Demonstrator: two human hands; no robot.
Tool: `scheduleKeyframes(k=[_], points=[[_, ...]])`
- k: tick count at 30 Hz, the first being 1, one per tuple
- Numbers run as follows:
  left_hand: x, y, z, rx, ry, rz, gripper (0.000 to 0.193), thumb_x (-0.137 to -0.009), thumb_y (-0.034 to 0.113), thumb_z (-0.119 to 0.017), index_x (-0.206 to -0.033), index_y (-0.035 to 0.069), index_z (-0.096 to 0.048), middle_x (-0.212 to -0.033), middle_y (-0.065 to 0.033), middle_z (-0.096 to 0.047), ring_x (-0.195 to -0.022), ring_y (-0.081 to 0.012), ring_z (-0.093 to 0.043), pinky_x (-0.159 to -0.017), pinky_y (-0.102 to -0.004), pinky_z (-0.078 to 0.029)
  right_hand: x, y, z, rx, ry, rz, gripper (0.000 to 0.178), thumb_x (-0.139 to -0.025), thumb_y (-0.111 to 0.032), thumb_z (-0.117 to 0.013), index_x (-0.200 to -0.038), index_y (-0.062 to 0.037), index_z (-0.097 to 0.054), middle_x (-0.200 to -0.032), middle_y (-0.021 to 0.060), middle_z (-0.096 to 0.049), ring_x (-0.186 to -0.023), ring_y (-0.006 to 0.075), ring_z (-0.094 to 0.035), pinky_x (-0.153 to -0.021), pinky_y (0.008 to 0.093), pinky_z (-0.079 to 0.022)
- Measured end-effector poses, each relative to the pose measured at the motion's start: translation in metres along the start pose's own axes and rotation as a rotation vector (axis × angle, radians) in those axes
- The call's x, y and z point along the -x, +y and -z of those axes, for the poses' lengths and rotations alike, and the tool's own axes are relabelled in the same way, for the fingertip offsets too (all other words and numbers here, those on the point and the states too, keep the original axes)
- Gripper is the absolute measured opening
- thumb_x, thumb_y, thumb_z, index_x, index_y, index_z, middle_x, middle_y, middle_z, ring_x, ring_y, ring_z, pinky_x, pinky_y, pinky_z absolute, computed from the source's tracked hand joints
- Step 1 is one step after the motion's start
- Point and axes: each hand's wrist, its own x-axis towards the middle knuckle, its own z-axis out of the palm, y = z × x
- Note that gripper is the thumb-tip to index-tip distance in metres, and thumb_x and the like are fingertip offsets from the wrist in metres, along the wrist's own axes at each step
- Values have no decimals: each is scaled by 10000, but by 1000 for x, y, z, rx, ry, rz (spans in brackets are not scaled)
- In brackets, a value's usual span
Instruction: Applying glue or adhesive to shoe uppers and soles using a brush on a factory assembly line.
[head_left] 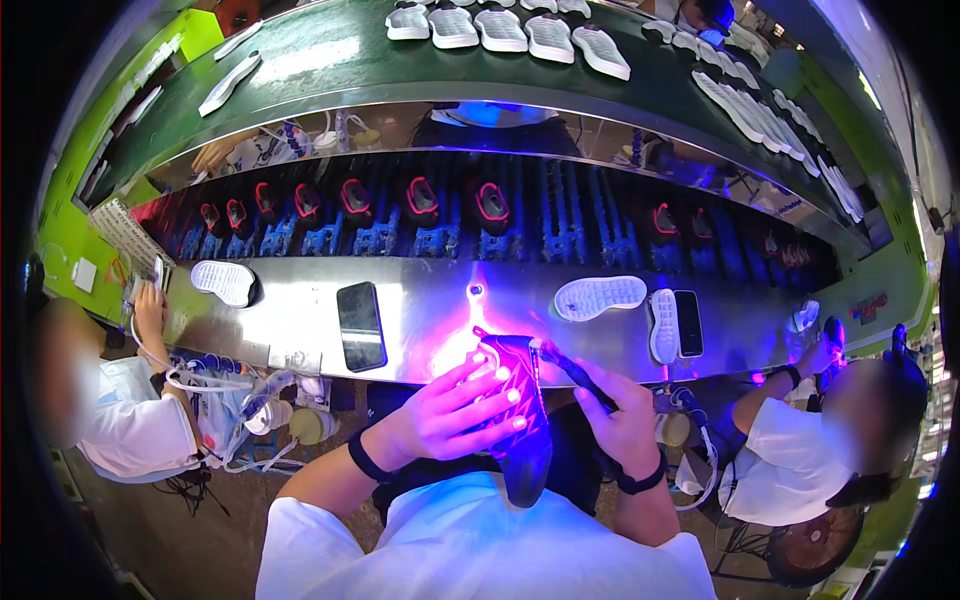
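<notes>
Under a bright pink-violet light, a dark shoe upper [527, 465] is held upright in front of my body, its toe pointing toward me. My left hand [455, 412] is closed on its left side, with the fingers laid across it. My right hand [622, 415] grips a slim brush [578, 372] with a dark handle. The brush's tip meets the upper's top right edge, near the collar. The tip's exact contact is blurred by the glare.
A metal table [290, 310] holds white shoe soles [600, 298], one phone [361, 326] and another phone [688, 323]. Behind it, a rack carries several uppers [420, 200]. A green belt [330, 60] above bears soles. Co-workers sit at left [140, 410] and right [790, 450].
</notes>
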Motion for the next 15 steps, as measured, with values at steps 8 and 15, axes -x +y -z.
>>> scheduleKeyframes(k=[8,15], points=[[3,-3,-6,-14,-35,5,467,-871,171,-748,-1328,157,-656,-1356,-90,-624,-1306,-332,-596,-1139,-579,-465,29,16,-4,-205,-114,-110,417,-873,-54,-758,-1285,-30,-700,-1012,146,-761,-902,219,-733,-846,323,-552],[2,-6,-15,-28,-83,51,478,-854,148,-759,-1322,158,-659,-1344,-88,-631,-1306,-343,-592,-1151,-593,-445,73,37,16,-469,-317,-263,428,-891,-98,-755,-1308,-28,-692,-1056,138,-767,-967,189,-720,-918,322,-534]])
